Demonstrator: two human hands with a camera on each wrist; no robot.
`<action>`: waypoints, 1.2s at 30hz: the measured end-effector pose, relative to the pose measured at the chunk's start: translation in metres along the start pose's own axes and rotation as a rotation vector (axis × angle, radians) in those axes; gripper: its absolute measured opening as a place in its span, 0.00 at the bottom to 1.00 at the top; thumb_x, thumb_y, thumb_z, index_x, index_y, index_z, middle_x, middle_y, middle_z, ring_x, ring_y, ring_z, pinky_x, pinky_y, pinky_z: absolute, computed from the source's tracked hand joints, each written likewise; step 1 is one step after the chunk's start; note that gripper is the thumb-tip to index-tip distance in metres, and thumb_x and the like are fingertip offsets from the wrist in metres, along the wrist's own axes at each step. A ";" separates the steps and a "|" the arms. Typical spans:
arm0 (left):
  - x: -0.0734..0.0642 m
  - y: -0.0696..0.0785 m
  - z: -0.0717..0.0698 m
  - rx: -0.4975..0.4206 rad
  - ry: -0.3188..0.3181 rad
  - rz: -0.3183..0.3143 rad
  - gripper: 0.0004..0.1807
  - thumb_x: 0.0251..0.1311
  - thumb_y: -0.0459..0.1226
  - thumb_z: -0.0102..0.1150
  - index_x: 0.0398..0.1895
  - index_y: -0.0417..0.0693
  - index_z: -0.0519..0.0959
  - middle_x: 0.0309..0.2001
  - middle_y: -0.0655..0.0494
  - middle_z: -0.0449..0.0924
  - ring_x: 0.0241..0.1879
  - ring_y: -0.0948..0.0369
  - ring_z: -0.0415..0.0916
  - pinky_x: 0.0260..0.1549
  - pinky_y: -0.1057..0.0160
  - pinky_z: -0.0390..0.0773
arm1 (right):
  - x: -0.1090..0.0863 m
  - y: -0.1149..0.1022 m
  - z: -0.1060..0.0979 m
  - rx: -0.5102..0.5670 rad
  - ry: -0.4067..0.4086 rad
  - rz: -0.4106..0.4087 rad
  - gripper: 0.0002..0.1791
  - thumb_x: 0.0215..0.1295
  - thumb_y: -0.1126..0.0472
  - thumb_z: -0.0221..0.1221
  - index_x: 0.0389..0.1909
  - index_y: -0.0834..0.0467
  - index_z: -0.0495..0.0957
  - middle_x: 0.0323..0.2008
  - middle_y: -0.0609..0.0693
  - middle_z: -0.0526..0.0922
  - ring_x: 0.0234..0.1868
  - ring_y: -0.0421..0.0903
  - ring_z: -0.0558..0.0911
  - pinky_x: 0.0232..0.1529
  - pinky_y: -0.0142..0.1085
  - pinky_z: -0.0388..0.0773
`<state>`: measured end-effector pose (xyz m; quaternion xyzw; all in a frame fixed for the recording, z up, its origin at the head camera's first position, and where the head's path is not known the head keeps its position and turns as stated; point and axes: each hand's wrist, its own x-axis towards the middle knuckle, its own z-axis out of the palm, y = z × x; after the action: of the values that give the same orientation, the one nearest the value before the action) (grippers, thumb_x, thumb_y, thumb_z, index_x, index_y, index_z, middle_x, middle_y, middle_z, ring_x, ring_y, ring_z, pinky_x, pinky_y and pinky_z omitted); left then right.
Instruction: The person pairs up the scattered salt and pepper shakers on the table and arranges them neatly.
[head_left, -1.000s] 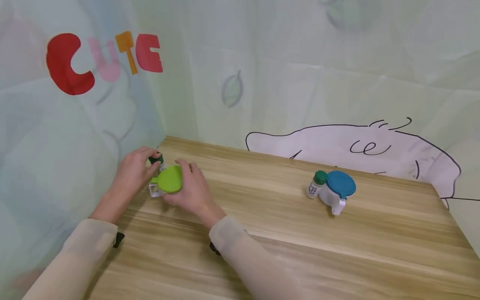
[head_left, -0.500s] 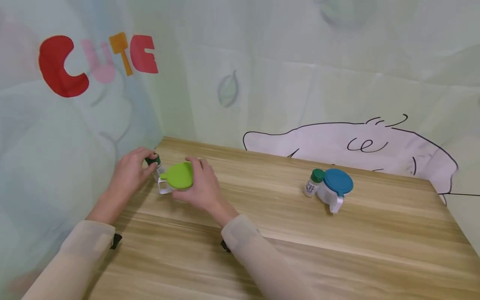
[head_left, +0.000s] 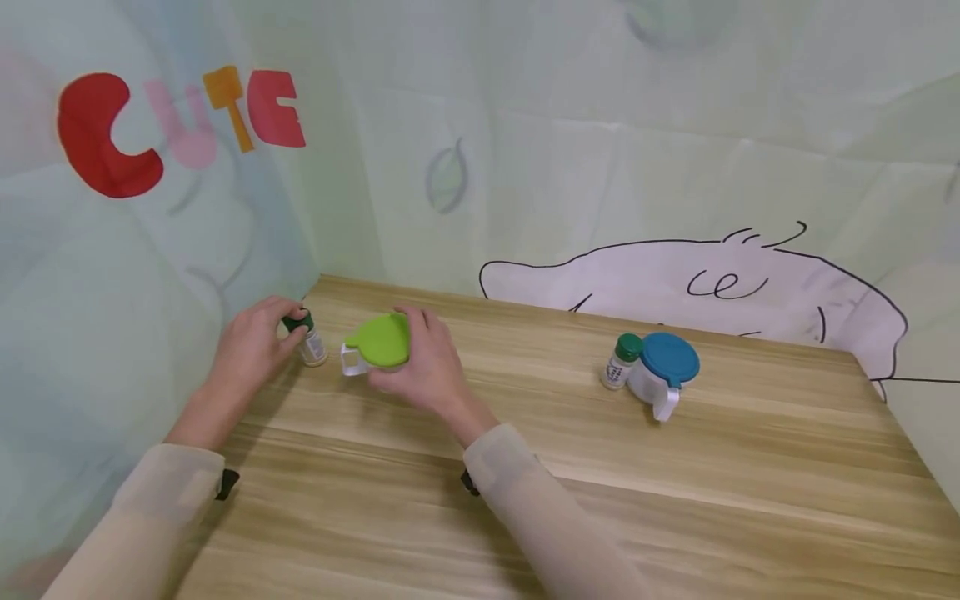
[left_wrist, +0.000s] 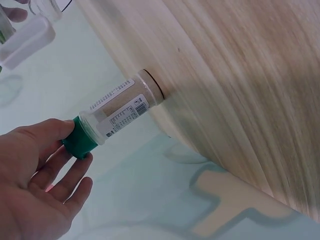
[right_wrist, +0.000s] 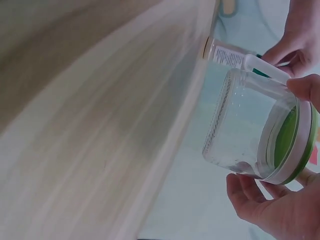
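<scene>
At the left of the table, my left hand (head_left: 251, 346) pinches the green cap of a spice bottle (head_left: 311, 343) between thumb and fingers. In the left wrist view the labelled spice bottle (left_wrist: 122, 107) has its base at the tabletop. My right hand (head_left: 427, 362) grips a jar with a green lid (head_left: 381, 340) around the lid's edge, to the right of the bottle. The right wrist view shows this clear glass jar (right_wrist: 240, 125) with nothing inside, held off the table. Its white handle (head_left: 352, 360) points left toward the bottle.
On the right of the wooden table (head_left: 712, 492) stand a second green-capped spice bottle (head_left: 621, 362) and a blue-lidded jar (head_left: 670, 362) with a white handle, side by side. Printed cloth walls (head_left: 570, 167) border the table's back and left.
My right hand has carried the green-lidded jar to the right, opening a gap from the left spice bottle. The left hand has stayed on that bottle's cap.
</scene>
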<state>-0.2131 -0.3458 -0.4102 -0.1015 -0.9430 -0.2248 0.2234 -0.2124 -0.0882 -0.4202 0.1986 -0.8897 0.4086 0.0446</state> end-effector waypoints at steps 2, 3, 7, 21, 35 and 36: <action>0.001 0.000 0.001 -0.003 0.000 -0.001 0.09 0.62 0.24 0.69 0.45 0.30 0.84 0.48 0.33 0.85 0.51 0.32 0.81 0.51 0.32 0.77 | 0.000 0.004 -0.004 -0.002 0.008 0.001 0.51 0.50 0.53 0.80 0.75 0.49 0.67 0.67 0.51 0.73 0.60 0.49 0.74 0.54 0.41 0.79; 0.001 -0.001 0.001 -0.005 0.001 -0.001 0.09 0.62 0.24 0.69 0.45 0.30 0.84 0.48 0.33 0.85 0.51 0.32 0.81 0.51 0.32 0.77 | 0.000 0.006 -0.006 -0.005 0.014 0.002 0.51 0.50 0.53 0.80 0.75 0.49 0.67 0.66 0.50 0.73 0.60 0.49 0.74 0.55 0.42 0.79; 0.000 -0.002 0.002 -0.003 -0.004 -0.004 0.09 0.62 0.25 0.68 0.45 0.31 0.84 0.48 0.33 0.85 0.51 0.33 0.81 0.51 0.32 0.77 | -0.002 0.014 -0.015 -0.002 0.025 0.015 0.51 0.50 0.53 0.80 0.75 0.47 0.66 0.66 0.50 0.73 0.61 0.49 0.74 0.56 0.44 0.79; -0.002 0.002 0.003 0.018 0.015 0.016 0.08 0.63 0.24 0.68 0.44 0.31 0.83 0.47 0.33 0.84 0.49 0.33 0.81 0.47 0.33 0.78 | -0.007 0.053 -0.052 -0.013 0.099 0.042 0.50 0.50 0.51 0.78 0.74 0.52 0.67 0.64 0.53 0.73 0.58 0.53 0.77 0.55 0.49 0.80; -0.001 0.000 0.004 0.019 0.004 0.016 0.09 0.62 0.24 0.68 0.44 0.31 0.83 0.48 0.32 0.84 0.51 0.32 0.80 0.50 0.32 0.78 | -0.014 0.076 -0.082 -0.065 0.129 0.048 0.49 0.51 0.52 0.76 0.75 0.51 0.66 0.64 0.54 0.73 0.55 0.53 0.78 0.53 0.50 0.82; -0.001 0.000 0.003 0.020 0.002 0.016 0.08 0.63 0.24 0.68 0.44 0.31 0.83 0.48 0.32 0.84 0.50 0.32 0.81 0.50 0.32 0.78 | -0.015 0.078 -0.085 -0.065 0.129 0.052 0.48 0.52 0.52 0.76 0.75 0.51 0.66 0.64 0.54 0.73 0.56 0.53 0.78 0.54 0.50 0.82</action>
<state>-0.2137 -0.3445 -0.4133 -0.1066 -0.9441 -0.2135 0.2273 -0.2360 0.0257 -0.4233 0.1470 -0.9028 0.3923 0.0975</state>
